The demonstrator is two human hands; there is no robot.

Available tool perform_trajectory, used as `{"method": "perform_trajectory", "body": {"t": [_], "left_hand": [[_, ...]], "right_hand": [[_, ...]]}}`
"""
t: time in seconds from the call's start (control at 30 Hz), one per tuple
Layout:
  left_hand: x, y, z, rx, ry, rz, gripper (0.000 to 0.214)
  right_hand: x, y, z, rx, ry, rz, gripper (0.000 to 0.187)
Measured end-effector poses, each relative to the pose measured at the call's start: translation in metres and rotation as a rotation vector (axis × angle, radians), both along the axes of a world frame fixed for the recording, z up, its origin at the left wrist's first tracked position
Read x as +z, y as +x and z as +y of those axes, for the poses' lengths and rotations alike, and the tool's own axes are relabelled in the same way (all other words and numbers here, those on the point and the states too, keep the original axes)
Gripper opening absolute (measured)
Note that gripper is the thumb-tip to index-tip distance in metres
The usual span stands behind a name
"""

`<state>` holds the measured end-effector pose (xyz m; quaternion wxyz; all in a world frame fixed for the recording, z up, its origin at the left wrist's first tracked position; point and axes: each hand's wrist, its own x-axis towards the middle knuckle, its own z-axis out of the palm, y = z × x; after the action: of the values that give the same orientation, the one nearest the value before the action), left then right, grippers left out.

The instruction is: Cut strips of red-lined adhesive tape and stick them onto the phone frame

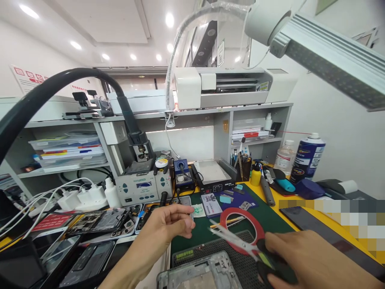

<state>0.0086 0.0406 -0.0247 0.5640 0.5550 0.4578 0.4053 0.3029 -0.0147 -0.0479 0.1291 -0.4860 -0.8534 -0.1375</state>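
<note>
My right hand [296,257] grips scissors [240,243] by their dark handles, blades slightly apart and pointing left. Right behind the blades is a roll of red tape [260,228]; I cannot tell whether my right hand touches it. My left hand [174,224] is raised left of the blade tips, thumb and fingers drawn together. Whatever may be between those fingertips is too small to make out. Below both hands, a phone frame [222,263] lies on a dark perforated mat [207,251], partly cut off by the bottom edge.
Several phones and phone parts [96,222] cover the left side. A rework station [144,186] and a small heating plate [213,172] stand behind. A yellow bottle [255,175] and a spray can [306,158] are at right. A lamp [333,56] hangs overhead.
</note>
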Motion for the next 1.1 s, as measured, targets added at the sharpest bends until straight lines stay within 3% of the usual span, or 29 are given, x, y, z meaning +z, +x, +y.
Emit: {"method": "perform_trajectory", "body": {"t": [0.13, 0.27, 0.37, 0.53, 0.8, 1.1], "left_hand": [[-0.002, 0.006, 0.0, 0.041, 0.027, -0.006, 0.05], [-0.004, 0.008, 0.0, 0.054, 0.034, -0.035, 0.054], [-0.004, 0.005, 0.0, 0.059, 0.019, -0.057, 0.047], [-0.003, 0.0, 0.0, 0.039, 0.002, -0.066, 0.035], [-0.001, -0.001, -0.002, 0.023, 0.045, -0.067, 0.039], [0.002, -0.003, -0.003, 0.023, 0.07, -0.033, 0.035]], "right_hand": [[0.007, 0.017, 0.016, -0.317, -0.128, 0.087, 0.015], [0.01, 0.032, 0.041, -0.413, -0.218, 0.179, 0.014], [0.009, 0.036, 0.056, -0.468, -0.262, 0.186, 0.024], [0.002, 0.026, 0.067, -0.501, -0.322, 0.201, 0.022], [-0.022, 0.015, 0.084, -0.514, -0.564, 0.364, 0.021], [-0.019, 0.011, 0.099, -0.546, -0.412, 0.394, 0.019]]}}
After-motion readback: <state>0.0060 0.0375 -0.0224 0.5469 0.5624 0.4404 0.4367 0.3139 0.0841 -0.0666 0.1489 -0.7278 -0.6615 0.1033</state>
